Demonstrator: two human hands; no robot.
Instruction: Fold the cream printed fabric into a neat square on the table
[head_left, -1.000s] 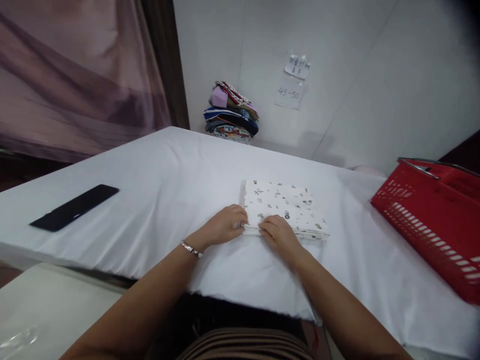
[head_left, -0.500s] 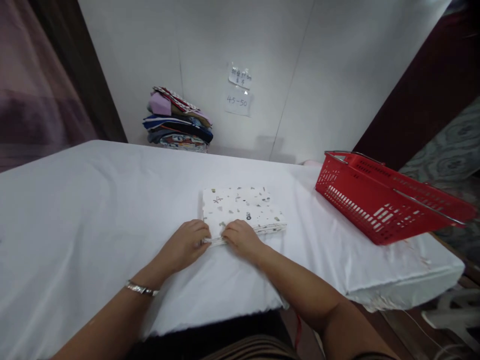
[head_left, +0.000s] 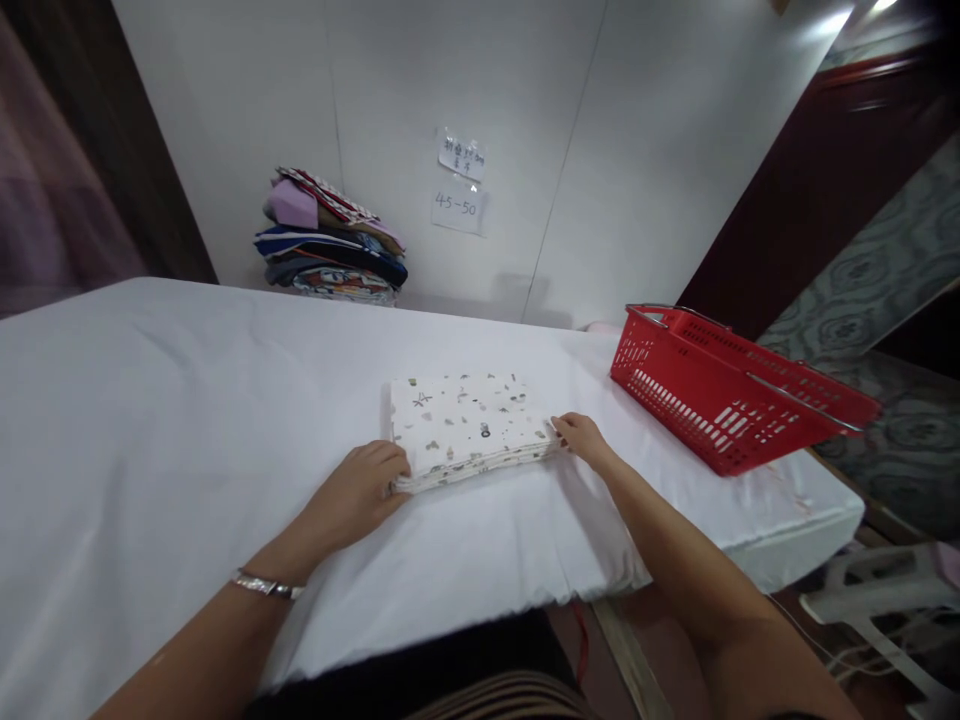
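A folded white cloth (head_left: 469, 425) printed with small grey and green motifs lies flat on the table, its layered folded edge facing me. My left hand (head_left: 371, 482) pinches its near left corner, fingers on top and the thumb hidden below. At the near right corner, my right hand (head_left: 579, 438) grips the layers between thumb and fingers. What kind of cloth article it is cannot be told.
The table wears a white cover (head_left: 247, 400). A red plastic basket (head_left: 675, 390) with metal handles stands at the right. Behind the table's far edge rises a stack of folded fabrics (head_left: 334, 240). A white plastic stool (head_left: 877, 590) is at lower right.
My right hand has slid along the cloth's near edge from beside the left hand to the right corner. My left hand stays at the left corner. The camera view has shifted a little.
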